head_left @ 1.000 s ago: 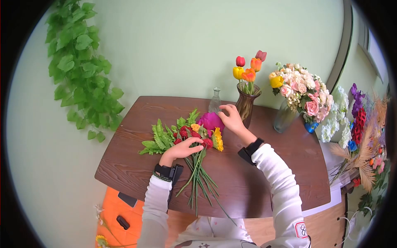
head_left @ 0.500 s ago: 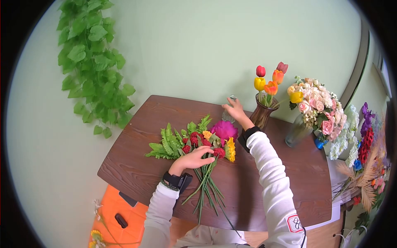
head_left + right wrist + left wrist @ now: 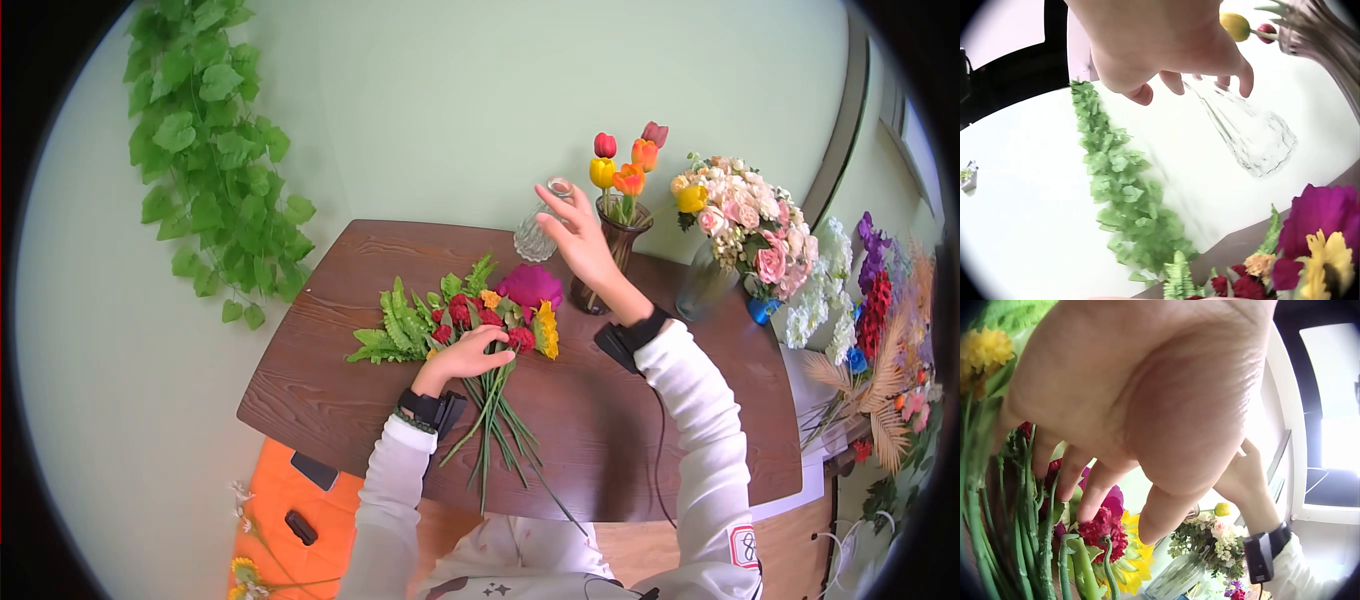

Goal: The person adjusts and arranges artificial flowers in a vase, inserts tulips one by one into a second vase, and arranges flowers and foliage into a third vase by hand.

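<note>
My right hand (image 3: pixel 585 243) grips a small clear glass vase (image 3: pixel 535 238) by its neck and holds it tilted above the back of the table. In the right wrist view the fingers curl round the narrow top, and the ribbed body of the vase (image 3: pixel 1263 147) hangs below them. My left hand (image 3: pixel 468 355) rests on a bunch of artificial flowers lying on the table, its fingers loosely bent over the upper stems (image 3: pixel 492 425). About those fingers are red blooms (image 3: pixel 1105 529), a yellow sunflower (image 3: pixel 545 330), a magenta flower (image 3: pixel 530 286) and green fern leaves (image 3: pixel 400 325).
A brown vase (image 3: pixel 615 250) of tulips stands right beside my right hand. Farther right are a glass vase (image 3: pixel 700 290) and a pale pink bouquet (image 3: pixel 745 215). More flowers (image 3: pixel 875 330) stand beyond the dark wooden table (image 3: pixel 690 420). A leafy vine (image 3: pixel 205 150) hangs on the wall.
My right hand has reached past the magenta flower to the glass vase, taken it by the neck and lifted it. The left hand stays on the flowers.
</note>
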Demonstrator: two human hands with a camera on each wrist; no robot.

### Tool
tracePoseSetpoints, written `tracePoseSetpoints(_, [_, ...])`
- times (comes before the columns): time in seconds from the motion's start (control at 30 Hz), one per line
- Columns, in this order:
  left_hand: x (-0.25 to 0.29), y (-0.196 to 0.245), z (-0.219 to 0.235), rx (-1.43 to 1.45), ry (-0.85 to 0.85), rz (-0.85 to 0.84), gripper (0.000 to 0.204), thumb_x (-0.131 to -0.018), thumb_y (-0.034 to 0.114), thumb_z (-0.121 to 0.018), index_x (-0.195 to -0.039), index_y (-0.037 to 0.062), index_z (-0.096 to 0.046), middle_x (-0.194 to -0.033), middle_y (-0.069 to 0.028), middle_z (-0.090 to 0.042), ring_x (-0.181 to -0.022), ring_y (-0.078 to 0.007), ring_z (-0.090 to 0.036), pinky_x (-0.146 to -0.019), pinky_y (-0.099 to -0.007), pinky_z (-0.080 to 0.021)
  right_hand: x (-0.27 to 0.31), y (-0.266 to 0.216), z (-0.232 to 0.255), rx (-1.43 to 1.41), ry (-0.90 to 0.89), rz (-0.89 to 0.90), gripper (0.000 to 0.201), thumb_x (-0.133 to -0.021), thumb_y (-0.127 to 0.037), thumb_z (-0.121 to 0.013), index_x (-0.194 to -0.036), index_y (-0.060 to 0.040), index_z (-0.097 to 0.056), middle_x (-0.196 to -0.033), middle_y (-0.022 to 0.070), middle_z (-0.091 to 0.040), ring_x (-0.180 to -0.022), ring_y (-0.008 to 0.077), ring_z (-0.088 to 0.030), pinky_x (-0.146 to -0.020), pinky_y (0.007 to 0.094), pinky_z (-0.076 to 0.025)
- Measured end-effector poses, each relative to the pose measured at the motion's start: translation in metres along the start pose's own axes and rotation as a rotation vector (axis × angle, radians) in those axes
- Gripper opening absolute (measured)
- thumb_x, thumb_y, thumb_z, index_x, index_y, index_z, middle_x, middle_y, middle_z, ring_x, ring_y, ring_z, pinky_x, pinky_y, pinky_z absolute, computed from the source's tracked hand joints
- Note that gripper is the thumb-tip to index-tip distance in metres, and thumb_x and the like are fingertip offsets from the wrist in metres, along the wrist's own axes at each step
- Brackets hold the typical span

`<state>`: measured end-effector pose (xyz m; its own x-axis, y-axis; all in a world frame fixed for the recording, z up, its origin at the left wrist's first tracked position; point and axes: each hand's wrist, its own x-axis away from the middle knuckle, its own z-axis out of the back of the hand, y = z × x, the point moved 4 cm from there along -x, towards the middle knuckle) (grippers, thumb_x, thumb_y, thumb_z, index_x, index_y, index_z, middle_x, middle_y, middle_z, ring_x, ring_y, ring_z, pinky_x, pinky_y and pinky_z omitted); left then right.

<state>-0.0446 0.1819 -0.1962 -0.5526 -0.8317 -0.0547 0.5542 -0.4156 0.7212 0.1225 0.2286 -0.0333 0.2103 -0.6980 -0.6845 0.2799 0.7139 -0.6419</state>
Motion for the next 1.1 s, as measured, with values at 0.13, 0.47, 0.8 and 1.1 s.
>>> tracePoseSetpoints(0.13, [0.0, 0.008, 0.002, 0.015, 0.085, -0.031, 0.046, -0.08, 0.037, -0.058, -0.109, 0.0017, -0.052, -0.113, -0.016, -0.051, -0.108, -0.0294, -0.047, -0.091, -0.0349, -0.037, 0.042, -0.05, 0.037, -0.066, -0.081, -0.068, 0.036, -0.084, -0.013, -0.052, -0.119, -0.0105, -0.053, -0.128, 0.0117, -0.036, -0.118, 0.0201, -0.036, -0.094, 0.0291, -0.031])
tracePoseSetpoints(0.47, [0.02, 0.027, -0.004, -0.278, 0.226, 0.093, 0.027, -0.074, 0.029, -0.064, -0.077, 0.0053, -0.05, -0.078, -0.0138, -0.056, -0.078, -0.0297, -0.054, -0.07, -0.0383, -0.042, 0.18, -0.053, 0.091, -0.106, -0.255, -0.435, 0.034, -0.086, -0.015, -0.046, -0.115, -0.002, -0.055, -0.129, 0.0091, -0.035, -0.122, 0.0201, -0.032, -0.1, 0.0283, -0.022])
tracePoseSetpoints(0.8, [0.04, 0.042, -0.014, -0.354, 0.075, 0.336, 0.029, -0.076, 0.033, -0.058, -0.079, 0.0043, -0.054, -0.078, -0.0158, -0.062, -0.079, -0.0329, -0.06, -0.068, -0.042, -0.046, 0.228, -0.062, 0.11, -0.139, -0.209, -0.481, 0.034, -0.086, -0.013, -0.044, -0.116, -0.0021, -0.054, -0.13, 0.0088, -0.034, -0.124, 0.0206, -0.029, -0.101, 0.0296, -0.02])
tracePoseSetpoints(1.1, [0.034, 0.026, -0.021, -0.373, 0.123, 0.33, 0.029, -0.076, 0.031, -0.06, -0.089, 0.0065, -0.052, -0.082, -0.0131, -0.062, -0.077, -0.0315, -0.06, -0.067, -0.0403, -0.046, 0.238, -0.059, 0.109, -0.157, -0.203, -0.45, 0.033, -0.085, -0.012, -0.046, -0.115, -0.0014, -0.055, -0.129, 0.0088, -0.035, -0.124, 0.0211, -0.03, -0.101, 0.0298, -0.022])
